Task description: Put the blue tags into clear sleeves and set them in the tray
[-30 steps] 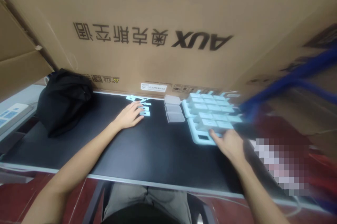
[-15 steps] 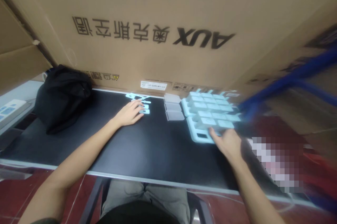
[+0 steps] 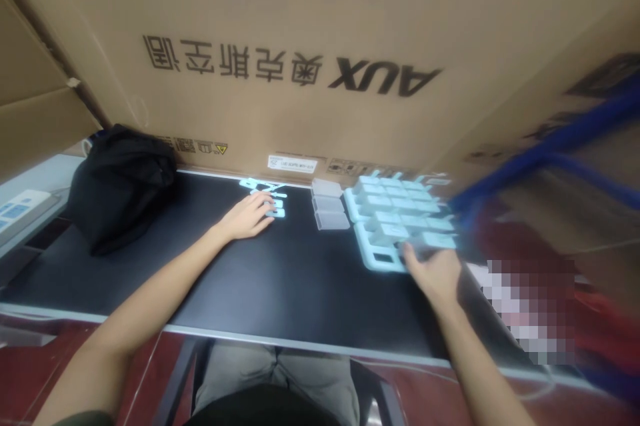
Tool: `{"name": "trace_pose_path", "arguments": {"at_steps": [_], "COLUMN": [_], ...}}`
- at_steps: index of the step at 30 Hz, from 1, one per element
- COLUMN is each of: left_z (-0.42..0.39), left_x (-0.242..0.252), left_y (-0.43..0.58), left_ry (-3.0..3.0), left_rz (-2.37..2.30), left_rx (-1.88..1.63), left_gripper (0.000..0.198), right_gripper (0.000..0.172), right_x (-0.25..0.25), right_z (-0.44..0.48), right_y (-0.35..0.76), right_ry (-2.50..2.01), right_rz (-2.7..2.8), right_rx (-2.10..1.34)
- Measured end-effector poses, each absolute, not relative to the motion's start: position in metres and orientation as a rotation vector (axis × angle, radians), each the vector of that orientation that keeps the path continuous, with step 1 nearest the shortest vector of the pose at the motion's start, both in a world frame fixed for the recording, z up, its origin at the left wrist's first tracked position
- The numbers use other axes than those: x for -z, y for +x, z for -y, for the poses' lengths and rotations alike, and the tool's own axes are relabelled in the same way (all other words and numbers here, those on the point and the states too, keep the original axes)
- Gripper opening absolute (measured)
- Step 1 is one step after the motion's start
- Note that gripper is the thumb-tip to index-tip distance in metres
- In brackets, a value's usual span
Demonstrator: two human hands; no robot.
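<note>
My left hand (image 3: 247, 217) lies flat on the black table (image 3: 280, 286), fingers stretched over a few small pale blue parts (image 3: 274, 203). My right hand (image 3: 434, 271) reaches into the near right end of a pale blue tray (image 3: 380, 259) filled with several white rectangular pieces (image 3: 400, 216). Its fingertips touch one of the near pieces; the fingers are blurred, so I cannot tell whether they grip it. Three clear plastic covers (image 3: 330, 211) lie in a column between the two hands.
A huge cardboard box (image 3: 310, 59) printed AUX stands along the table's far edge. A black bag (image 3: 123, 183) sits at the far left, a white power strip (image 3: 20, 207) beyond it. A blue metal frame (image 3: 550, 146) and red floor area are at the right.
My right hand has shifted slightly right along the tray's near edge. My left hand stays on the small blue parts.
</note>
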State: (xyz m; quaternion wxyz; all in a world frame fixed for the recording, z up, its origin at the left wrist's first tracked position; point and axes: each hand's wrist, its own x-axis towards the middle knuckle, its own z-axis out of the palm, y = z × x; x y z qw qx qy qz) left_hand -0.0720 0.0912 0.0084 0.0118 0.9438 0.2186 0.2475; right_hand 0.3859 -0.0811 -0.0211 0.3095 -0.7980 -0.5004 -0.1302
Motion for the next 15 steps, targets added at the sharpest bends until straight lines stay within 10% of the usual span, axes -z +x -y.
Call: {"name": "trace_pose_path", "arguments": {"at_steps": [15], "left_z": [-0.024], "left_x": [-0.041], "left_y": [-0.030], "left_ry": [2.466], "left_rz": [-0.450], "left_rx": [-0.928], "left_gripper": [0.047], "right_gripper": [0.045], "right_x": [-0.043], "right_z": [0.113], "right_y": [0.236], "right_ry": [-1.715], "right_rz": [1.881], "right_rx": [0.003]}}
